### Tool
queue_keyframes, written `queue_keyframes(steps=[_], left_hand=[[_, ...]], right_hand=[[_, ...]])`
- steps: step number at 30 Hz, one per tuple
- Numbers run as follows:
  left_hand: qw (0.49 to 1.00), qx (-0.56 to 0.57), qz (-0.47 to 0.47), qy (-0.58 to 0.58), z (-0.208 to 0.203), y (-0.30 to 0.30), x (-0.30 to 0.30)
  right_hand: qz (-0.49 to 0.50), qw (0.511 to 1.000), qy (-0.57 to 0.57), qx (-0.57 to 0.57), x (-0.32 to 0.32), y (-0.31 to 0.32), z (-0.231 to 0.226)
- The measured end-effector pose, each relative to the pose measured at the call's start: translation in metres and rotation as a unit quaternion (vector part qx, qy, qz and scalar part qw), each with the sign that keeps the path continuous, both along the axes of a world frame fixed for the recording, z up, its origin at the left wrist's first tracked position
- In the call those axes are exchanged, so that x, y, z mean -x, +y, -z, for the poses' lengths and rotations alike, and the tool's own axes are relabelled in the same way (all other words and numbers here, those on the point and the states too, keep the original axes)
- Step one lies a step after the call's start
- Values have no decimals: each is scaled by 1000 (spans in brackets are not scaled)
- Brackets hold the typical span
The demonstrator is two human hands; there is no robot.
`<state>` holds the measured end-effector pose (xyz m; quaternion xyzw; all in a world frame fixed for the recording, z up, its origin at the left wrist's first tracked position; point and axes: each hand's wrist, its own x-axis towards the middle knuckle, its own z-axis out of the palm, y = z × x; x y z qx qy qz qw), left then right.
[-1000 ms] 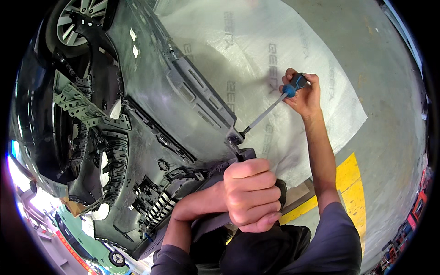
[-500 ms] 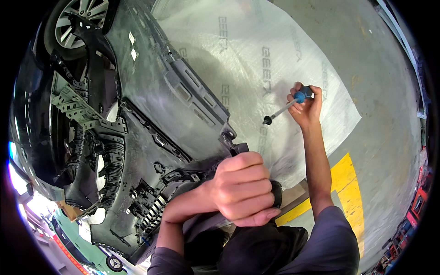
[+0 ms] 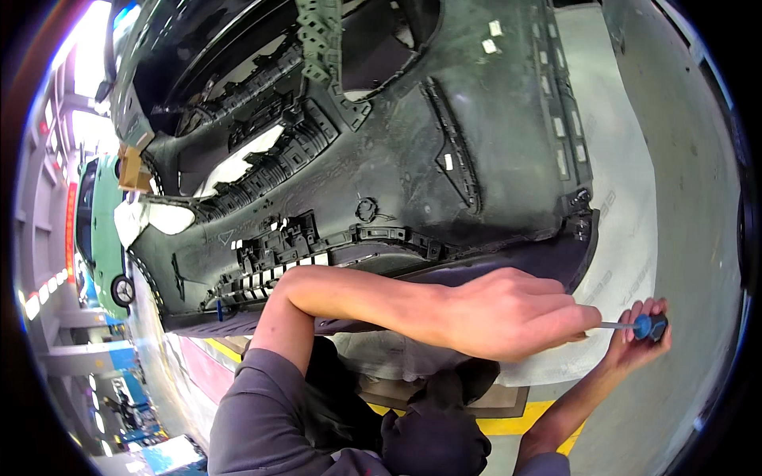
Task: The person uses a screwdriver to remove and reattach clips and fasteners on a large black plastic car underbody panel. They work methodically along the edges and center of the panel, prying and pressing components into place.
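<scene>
While right hand fingers grip screwdriver, shaft lies approx. horizontal, tip hidden behind curled, empty left hand.

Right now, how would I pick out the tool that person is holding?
Start at the big dark car bumper lying inside-up on the pale sheet. Follow its lower edge rightward to where both hands meet. The screwdriver sits in the right hand: a blue-and-black handle with a thin metal shaft running behind the left hand, the only bright blue thing there.
</scene>
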<state>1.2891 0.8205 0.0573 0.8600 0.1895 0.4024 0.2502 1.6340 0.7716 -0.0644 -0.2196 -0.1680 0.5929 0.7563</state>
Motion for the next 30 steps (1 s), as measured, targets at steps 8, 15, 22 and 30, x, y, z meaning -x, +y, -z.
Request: queue_keyframes(steps=[8,15,22,30], left_hand=[[939,89,-252,215,11,-19,184],[678,292,-529,419,153,-116,483],[696,448,-546,129,225,-152,633],[490,202,-845,-72,219,-154,763]], right_hand=[[206,957,30,203,-62,-46,84],[159,926,10,343,-41,-135,254],[13,934,-118,337,4,-114,294],[-73,814,-517,255,36,-74,244]])
